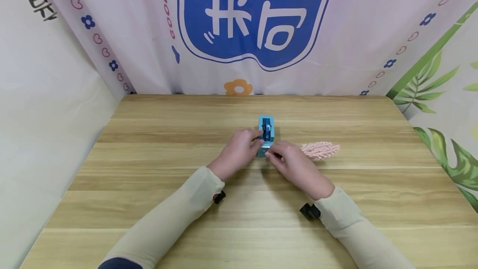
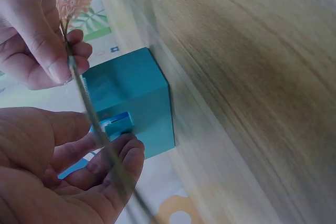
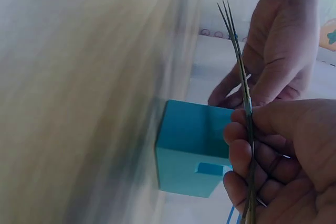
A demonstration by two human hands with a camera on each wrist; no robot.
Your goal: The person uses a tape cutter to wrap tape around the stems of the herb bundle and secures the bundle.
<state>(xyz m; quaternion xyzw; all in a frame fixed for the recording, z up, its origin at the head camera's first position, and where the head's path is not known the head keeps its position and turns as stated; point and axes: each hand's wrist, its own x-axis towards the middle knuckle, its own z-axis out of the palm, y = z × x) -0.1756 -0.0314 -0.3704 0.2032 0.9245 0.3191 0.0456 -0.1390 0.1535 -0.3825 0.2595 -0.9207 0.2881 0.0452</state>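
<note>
A small teal box (image 1: pixel 266 130) stands on the wooden table (image 1: pixel 149 157), with a blue slot on its near face (image 2: pixel 118 121). My left hand (image 1: pixel 257 142) curls its fingers against the box's left side and front (image 2: pixel 113 156). My right hand (image 1: pixel 271 155) pinches the thin green stems (image 3: pixel 244 93) of a pink flower sprig (image 1: pixel 321 150), whose head lies on the table to the right of the box. The stems pass just in front of the box (image 3: pixel 194 150), across my left fingers (image 2: pixel 89 108). The stem tips stick up free past my right hand (image 3: pixel 273 156).
A printed cloth backdrop (image 1: pixel 257 24) hangs behind the table's far edge, and cloth walls close both sides. Bare wood lies all round the box. A black strap clip (image 1: pixel 309 211) shows at each wrist.
</note>
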